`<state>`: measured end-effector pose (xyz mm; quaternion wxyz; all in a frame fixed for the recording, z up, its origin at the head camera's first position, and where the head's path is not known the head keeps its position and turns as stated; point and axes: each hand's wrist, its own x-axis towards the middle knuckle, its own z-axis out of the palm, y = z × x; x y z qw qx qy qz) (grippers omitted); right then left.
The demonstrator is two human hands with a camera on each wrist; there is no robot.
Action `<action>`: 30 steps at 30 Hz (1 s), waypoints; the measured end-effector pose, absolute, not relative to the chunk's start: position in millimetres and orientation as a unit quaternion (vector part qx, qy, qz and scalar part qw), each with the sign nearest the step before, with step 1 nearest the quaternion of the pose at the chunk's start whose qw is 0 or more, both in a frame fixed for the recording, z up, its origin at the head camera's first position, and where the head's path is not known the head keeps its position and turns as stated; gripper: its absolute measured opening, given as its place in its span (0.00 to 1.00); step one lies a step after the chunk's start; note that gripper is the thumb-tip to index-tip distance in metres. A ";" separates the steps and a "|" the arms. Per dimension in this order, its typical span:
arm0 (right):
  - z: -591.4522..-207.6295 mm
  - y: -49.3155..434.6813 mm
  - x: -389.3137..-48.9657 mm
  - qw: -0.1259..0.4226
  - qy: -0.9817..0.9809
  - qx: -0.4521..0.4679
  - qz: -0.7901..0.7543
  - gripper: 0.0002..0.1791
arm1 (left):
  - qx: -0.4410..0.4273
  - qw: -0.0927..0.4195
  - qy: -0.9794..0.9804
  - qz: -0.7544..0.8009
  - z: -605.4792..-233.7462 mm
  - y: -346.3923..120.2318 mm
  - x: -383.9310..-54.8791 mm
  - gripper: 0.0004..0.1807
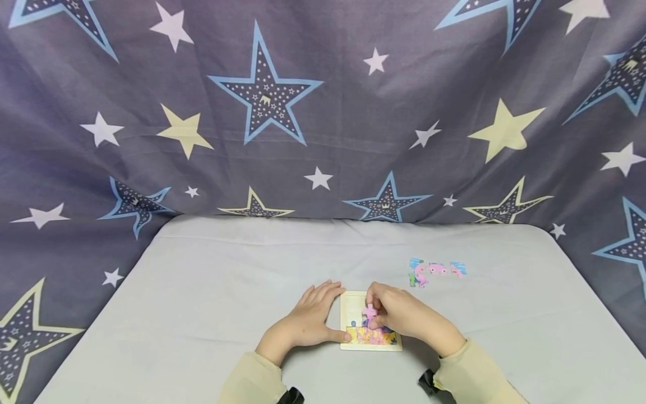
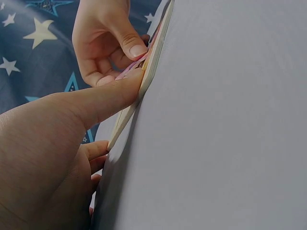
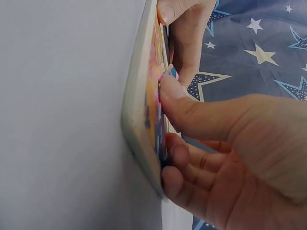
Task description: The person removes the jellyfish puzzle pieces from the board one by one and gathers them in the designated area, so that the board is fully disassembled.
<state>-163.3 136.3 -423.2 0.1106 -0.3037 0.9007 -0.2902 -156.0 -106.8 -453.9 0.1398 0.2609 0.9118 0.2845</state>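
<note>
a small square puzzle tray (image 1: 345, 322) lies flat on the pale grey table (image 1: 202, 292), near its front edge and right in front of the person, and both hands are on it. the left hand (image 1: 308, 322) rests beside the tray's left edge with its fingers fairly straight and its thumb pressed against the lower left corner, steadying the board; the left wrist view shows that thumb (image 2: 112, 96) flat against the tray's rim. the right hand (image 1: 404, 314) comes over the tray from the right, its fingers curled, and pinches a pink puzzle piece (image 1: 370, 310) between thumb and fingertips, held just over or on the upper middle of the board; from the right wrist view the thumb (image 3: 175, 103) pushes onto the pictured face, though whether the piece is already seated i cannot tell. the lower rows of the tray (image 3: 139, 120) are filled with bright yellow and pink pieces, the upper part still shows bare board. the piece thus sits directly under the right hand's fingertips, with the open spot below it, so any seating looks to be a short push straight down into the tray, which lies square to the table's front edge. a few loose pieces (image 1: 436, 270) lie in a short row beyond and to the right of the tray, plainly nearer the right hand than the left. behind the table hangs a dark star-patterned cloth (image 1: 323, 112).
</note>
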 end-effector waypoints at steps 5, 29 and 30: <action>-421.4 136.4 -165.0 0.117 0.897 -0.305 -0.296 0.17 | 0.260 0.133 0.915 0.279 -461.3 -107.8 -159.5 0.55; -403.8 155.1 -170.9 0.124 0.869 -0.319 -0.358 0.08 | 0.257 0.133 0.916 0.280 -461.0 -106.8 -158.2 0.55; -402.5 157.0 -171.4 0.120 0.870 -0.316 -0.360 0.08 | 0.256 0.132 0.916 0.280 -461.1 -106.7 -158.3 0.55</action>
